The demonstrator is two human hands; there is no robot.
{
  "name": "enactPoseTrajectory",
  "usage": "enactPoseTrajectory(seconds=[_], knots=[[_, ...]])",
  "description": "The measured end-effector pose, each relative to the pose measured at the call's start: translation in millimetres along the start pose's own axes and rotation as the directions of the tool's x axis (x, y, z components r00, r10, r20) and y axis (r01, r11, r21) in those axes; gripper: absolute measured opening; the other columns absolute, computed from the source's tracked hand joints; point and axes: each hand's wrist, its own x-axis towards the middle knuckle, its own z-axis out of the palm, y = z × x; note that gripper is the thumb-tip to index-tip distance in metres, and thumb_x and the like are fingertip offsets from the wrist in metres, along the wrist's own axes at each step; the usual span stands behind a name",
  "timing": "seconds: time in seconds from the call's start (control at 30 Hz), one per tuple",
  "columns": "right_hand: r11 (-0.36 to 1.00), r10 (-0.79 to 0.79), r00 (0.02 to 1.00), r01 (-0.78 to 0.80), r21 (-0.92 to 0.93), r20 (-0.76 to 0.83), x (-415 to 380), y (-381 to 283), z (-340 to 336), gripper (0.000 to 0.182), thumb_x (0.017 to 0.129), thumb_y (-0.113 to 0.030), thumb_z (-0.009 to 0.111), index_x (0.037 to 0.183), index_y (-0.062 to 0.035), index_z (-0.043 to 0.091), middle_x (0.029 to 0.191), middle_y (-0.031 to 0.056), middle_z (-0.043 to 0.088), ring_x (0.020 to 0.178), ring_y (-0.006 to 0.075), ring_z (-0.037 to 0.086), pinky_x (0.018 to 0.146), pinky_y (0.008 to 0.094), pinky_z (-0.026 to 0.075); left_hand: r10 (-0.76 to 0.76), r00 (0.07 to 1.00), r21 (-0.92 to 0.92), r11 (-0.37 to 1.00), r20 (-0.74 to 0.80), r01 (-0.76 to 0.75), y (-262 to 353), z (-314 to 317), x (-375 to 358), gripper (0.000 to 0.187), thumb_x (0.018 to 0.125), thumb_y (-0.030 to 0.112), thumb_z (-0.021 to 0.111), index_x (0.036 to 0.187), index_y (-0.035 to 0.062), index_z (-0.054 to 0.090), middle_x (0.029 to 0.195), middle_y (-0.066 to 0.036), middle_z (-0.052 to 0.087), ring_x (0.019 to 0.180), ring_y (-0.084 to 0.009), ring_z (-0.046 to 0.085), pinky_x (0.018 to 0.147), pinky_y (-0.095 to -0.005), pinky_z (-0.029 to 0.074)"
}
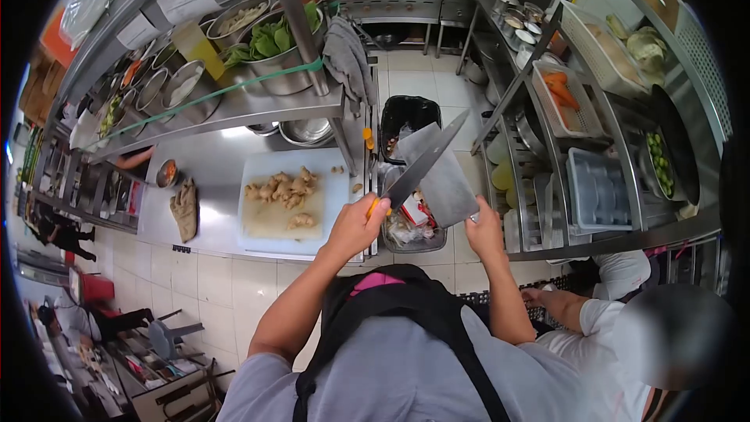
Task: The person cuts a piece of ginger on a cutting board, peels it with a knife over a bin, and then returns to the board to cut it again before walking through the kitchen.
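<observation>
Left hand (363, 223), head view: closing around the yellow handle of a knife (423, 166), whose blade is slanting forward and rightward; the grip is probably keeping fingers off the edge.
Right hand (486, 230): grasping a cleaver (451, 187) by its handle, its broad blade leaning inward and overlapping the knife from this viewpoint; whether the blades are touching cannot be told.
Blades: standing out over the bins, perhaps so that the worktop (215, 207) is staying clean.
Chopping board (337, 203): lying on the worktop beside the left hand and carrying ginger (291, 187), likely placed for easy reach.
Near bin (414, 248): holding mixed rubbish and plastic.
Far bin (408, 105): holding a few scraps.
Steel bowl (285, 74): holding leafy greens (273, 41) on the shelf.
White basket (584, 121): holding carrots (558, 91).
Round pan (645, 162): containing small green vegetables (658, 164).
</observation>
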Motion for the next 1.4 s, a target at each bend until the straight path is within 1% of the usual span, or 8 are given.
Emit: enactPoseTrajectory(seconds=[0.17, 0.23, 0.33, 0.63, 0.8, 1.13, 1.37, 1.4], knots=[[0.983, -0.171, 0.978, 0.178, 0.043, -0.122, -10.6, 13.2, -19.3, 0.049, 0.086, -0.005, 0.066, 0.134, 0.0031, 0.058, 0.112, 0.0286, 0.070, 0.110, 0.0438, 0.068, 0.094, 0.0469, 0.052, 0.069, 0.998, 0.161, 0.984, 0.012, -0.070, -20.9, 8.8, 4.0, 0.042, 0.104, 0.043, 0.056, 0.088, 0.0049, 0.064, 0.069, -0.021, 0.062, 0.065, -0.0432, 0.062, 0.061, -0.0496, 0.048], [0.996, -0.019, 0.988, 0.032, 0.084, -0.151, -6.4, 54.0, -31.7, 0.047, 0.087, -0.002, 0.063, 0.133, 0.0039, 0.057, 0.128, 0.0254, 0.065, 0.119, 0.0386, 0.063, 0.102, 0.0442, 0.047, -0.025, 1.000, 0.303, 0.952, -0.010, 0.027, -53.1, -9.1, -13.3, 0.041, 0.103, 0.044, 0.056, 0.086, 0.0069, 0.064, 0.071, -0.022, 0.064, 0.070, -0.0452, 0.065, 0.063, -0.0531, 0.048], [0.984, -0.121, 0.938, 0.155, 0.082, -0.324, 4.8, 130.1, -54.0, 0.048, 0.084, 0.000, 0.063, 0.131, 0.0046, 0.058, 0.120, 0.0232, 0.067, 0.111, 0.0368, 0.064, 0.100, 0.0432, 0.047, -0.083, 0.987, 0.335, 0.934, -0.135, 0.124, -101.7, -34.8, -41.8, 0.041, 0.103, 0.046, 0.056, 0.088, 0.0084, 0.064, 0.069, -0.021, 0.064, 0.069, -0.0447, 0.065, 0.063, -0.0522, 0.049], [0.992, -0.119, 0.984, 0.123, 0.021, -0.135, -0.9, 10.5, -23.8, 0.048, 0.086, 0.002, 0.062, 0.133, 0.0083, 0.057, 0.114, 0.0283, 0.070, 0.114, 0.0403, 0.067, 0.101, 0.0429, 0.048, 0.215, 0.976, 0.180, 0.961, -0.008, -0.210, 9.5, 28.7, 19.4, 0.040, 0.102, 0.049, 0.055, 0.095, 0.0110, 0.063, 0.067, -0.016, 0.065, 0.069, -0.0434, 0.066, 0.064, -0.0537, 0.051], [0.974, -0.198, 0.933, 0.223, 0.050, -0.301, 13.7, 62.7, -43.1, 0.043, 0.086, 0.003, 0.059, 0.128, 0.0075, 0.060, 0.114, 0.0254, 0.070, 0.108, 0.0370, 0.068, 0.099, 0.0391, 0.048, -0.058, 0.995, 0.312, 0.947, -0.083, 0.081, -55.4, -25.3, -10.1, 0.042, 0.102, 0.053, 0.054, 0.100, 0.0133, 0.067, 0.075, -0.018, 0.068, 0.075, -0.0428, 0.068, 0.070, -0.0547, 0.053], [0.967, -0.230, 0.961, 0.244, 0.074, -0.153, 29.1, 14.7, -18.7, 0.041, 0.086, 0.004, 0.060, 0.126, 0.0056, 0.062, 0.112, 0.0250, 0.072, 0.108, 0.0348, 0.071, 0.095, 0.0393, 0.051, 0.193, 0.981, 0.215, 0.958, -0.003, -0.188, 6.1, 16.2, 16.5, 0.041, 0.102, 0.050, 0.055, 0.097, 0.0111, 0.065, 0.073, -0.020, 0.067, 0.073, -0.0433, 0.067, 0.066, -0.0533, 0.052], [0.966, -0.211, 0.953, 0.237, 0.101, -0.218, 24.3, 21.6, -44.9, 0.040, 0.083, 0.001, 0.058, 0.123, 0.0029, 0.065, 0.105, 0.0280, 0.072, 0.103, 0.0445, 0.070, 0.088, 0.0431, 0.054, -0.099, 0.983, 0.330, 0.933, -0.157, 0.147, -93.9, -39.9, -35.1, 0.041, 0.102, 0.043, 0.061, 0.093, 0.0032, 0.066, 0.073, -0.022, 0.067, 0.070, -0.0438, 0.067, 0.061, -0.0516, 0.050], [0.968, -0.197, 0.954, 0.226, 0.111, -0.224, 22.6, 24.4, -47.6, 0.040, 0.083, 0.001, 0.058, 0.122, 0.0024, 0.065, 0.105, 0.0286, 0.071, 0.103, 0.0455, 0.069, 0.088, 0.0438, 0.054, 0.047, 0.979, 0.272, 0.962, -0.198, 0.009, -95.5, -41.6, -41.4, 0.038, 0.101, 0.039, 0.063, 0.090, 0.0031, 0.063, 0.070, -0.023, 0.065, 0.067, -0.0448, 0.066, 0.059, -0.0518, 0.048]])
